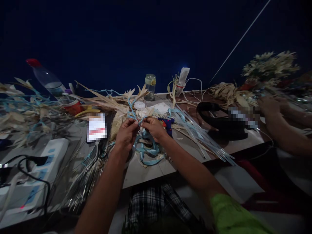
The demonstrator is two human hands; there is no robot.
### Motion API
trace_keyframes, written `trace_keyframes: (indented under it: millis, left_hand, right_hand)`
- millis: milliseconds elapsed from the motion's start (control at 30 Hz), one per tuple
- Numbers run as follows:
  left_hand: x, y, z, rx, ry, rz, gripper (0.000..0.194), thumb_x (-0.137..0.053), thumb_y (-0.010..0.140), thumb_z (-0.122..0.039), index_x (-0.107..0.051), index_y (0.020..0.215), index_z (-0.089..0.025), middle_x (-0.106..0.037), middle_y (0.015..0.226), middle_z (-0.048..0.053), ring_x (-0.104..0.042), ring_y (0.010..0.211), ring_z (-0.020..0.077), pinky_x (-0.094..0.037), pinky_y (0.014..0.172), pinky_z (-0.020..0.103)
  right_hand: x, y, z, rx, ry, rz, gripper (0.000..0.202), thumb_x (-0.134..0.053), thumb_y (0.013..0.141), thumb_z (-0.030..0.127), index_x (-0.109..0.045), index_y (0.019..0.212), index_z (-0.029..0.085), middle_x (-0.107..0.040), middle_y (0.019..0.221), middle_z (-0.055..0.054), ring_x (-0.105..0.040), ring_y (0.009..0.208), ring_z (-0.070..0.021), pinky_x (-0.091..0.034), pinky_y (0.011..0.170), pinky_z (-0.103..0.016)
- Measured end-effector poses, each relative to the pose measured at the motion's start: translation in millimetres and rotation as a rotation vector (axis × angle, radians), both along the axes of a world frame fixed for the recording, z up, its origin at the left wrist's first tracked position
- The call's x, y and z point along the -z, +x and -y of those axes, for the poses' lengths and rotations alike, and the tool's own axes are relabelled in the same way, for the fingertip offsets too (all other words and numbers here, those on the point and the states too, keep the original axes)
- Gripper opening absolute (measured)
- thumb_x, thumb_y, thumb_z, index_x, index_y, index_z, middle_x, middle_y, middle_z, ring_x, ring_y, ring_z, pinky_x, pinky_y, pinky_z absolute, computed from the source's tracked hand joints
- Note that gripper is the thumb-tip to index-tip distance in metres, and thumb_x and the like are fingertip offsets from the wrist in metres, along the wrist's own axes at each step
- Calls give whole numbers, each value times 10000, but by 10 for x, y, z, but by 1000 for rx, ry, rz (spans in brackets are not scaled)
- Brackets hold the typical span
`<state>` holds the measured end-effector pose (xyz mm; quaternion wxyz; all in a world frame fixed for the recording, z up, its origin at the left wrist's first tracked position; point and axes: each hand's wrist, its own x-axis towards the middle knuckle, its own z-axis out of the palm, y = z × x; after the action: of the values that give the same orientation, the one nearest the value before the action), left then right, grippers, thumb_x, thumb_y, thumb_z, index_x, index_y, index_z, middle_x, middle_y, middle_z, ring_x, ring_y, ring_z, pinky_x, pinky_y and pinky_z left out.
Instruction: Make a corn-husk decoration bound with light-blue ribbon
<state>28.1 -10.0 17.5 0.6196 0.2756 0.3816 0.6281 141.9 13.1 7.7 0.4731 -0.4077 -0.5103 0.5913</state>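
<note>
My left hand [127,133] and my right hand [154,129] meet over the table, fingertips nearly touching. Both are closed in a pinch on a stem wrapped in light blue tape [132,110], which rises from between them. Pale dried-husk petals [141,92] top the stem's branches. Loops of blue ribbon [149,152] lie on the table just below my hands. Past my fingers are a round white lid-like piece [139,105] and a jar [150,87]. The exact grip of my fingertips is too small to make out.
A power strip [52,162], a bundle of thin wires [84,185] and a phone [96,128] lie left. A tilted bottle [47,78] stands behind. To the right are clear sticks [207,138], black headphones [219,122] and another person's arms [280,126].
</note>
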Motion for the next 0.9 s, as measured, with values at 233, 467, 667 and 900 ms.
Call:
trace_keyframes:
  millis: [233,467,667,900]
  left_hand:
    - [27,7,-8,-10,15,-45,227,-715,528,-169,-520,642,-162,-513,574,-58,-486,499,49,-395,508,175]
    - [4,28,7,-24,-4,-56,245,-725,501,-159,-507,612,-162,-484,542,-67,-458,476,46,-382,498,180]
    - [50,21,17,-2,36,-98,243,-725,516,-185,-523,649,-157,-519,573,-57,-477,495,47,-381,503,174]
    - [47,18,5,14,10,-143,254,-722,519,-205,-511,654,-162,-517,566,-56,-482,508,60,-398,528,190]
  right_hand:
    - [-9,22,22,-32,-43,-50,159,-579,586,266,-453,575,170,-346,495,80,-267,458,-49,-215,466,-208]
    - [-35,54,41,-31,-102,-31,211,-589,567,264,-401,537,174,-340,474,82,-254,441,-44,-178,449,-215]
    - [-66,80,43,-52,-182,-20,203,-612,552,275,-445,524,163,-355,427,88,-252,402,-38,-156,432,-220]
    - [7,83,-2,-37,-198,23,223,-660,515,308,-509,547,147,-397,440,79,-290,432,-44,-209,453,-211]
